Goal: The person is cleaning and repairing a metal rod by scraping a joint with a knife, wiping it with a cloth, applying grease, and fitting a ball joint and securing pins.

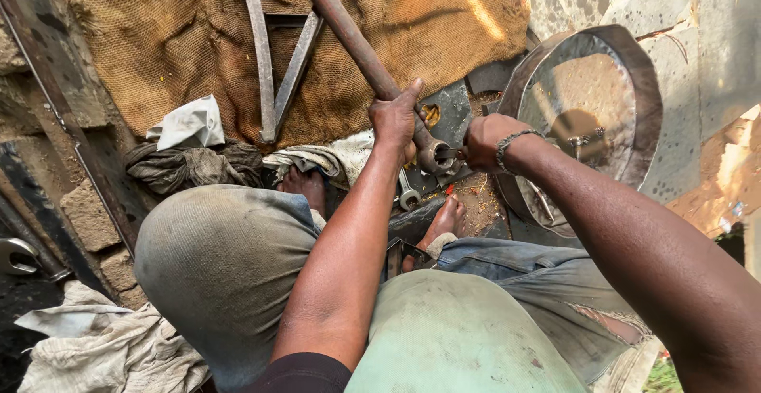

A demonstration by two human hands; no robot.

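Observation:
My left hand [395,117] grips the lower end of a long rusty metal pipe [342,30] that slants up to the top of the view. The pipe ends in a round socket [434,155]. My right hand [485,141], with a metal bracelet on the wrist, is closed around a small tool or bolt [449,153] pressed into that socket. A spanner [407,193] lies on the ground just below the hands, near my bare feet [449,218].
A large round metal rim [644,84] leans at the right. Brown burlap [182,28] covers the ground ahead, with flat metal bars [261,52] on it. Rags [190,163] lie at the left, another spanner [16,255] at far left. My knees fill the foreground.

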